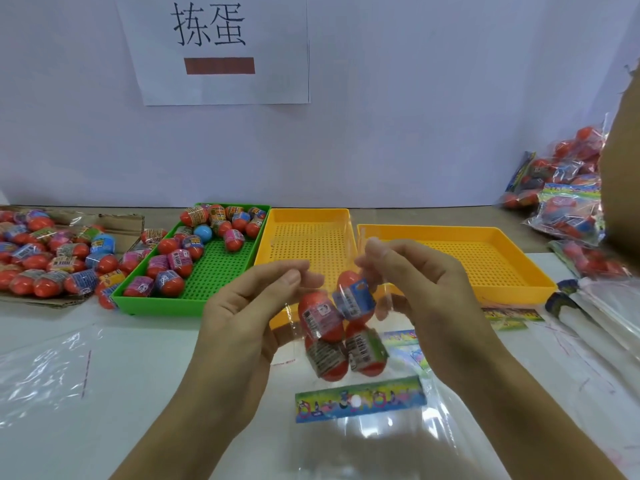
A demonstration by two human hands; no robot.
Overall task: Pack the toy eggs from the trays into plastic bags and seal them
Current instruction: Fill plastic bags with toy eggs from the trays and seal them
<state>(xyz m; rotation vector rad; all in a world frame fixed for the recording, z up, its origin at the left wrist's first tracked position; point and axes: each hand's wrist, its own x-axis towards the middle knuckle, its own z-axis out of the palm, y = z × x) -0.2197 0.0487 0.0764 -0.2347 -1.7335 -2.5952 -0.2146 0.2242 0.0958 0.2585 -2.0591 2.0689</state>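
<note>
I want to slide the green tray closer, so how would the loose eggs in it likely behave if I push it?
The toy eggs are rounded and lie loose on the green tray, so they would probably roll and bunch together. The tray's raised rim should likely keep them in. The tray looks like rigid plastic, so it should slide without flexing.

White paper sheet (221,50) fixed to the pale back wall (415,116), upper left of centre; black printed characters above a dark red bar (219,65). Flattened brown cardboard (117,223) lying on the surface (138,358) at far left, running back to the wall. Surface is white at the front, tan in the strip along the wall. Brown object (621,174) at the right edge, partly cut off by the frame; cannot identify it.
</note>
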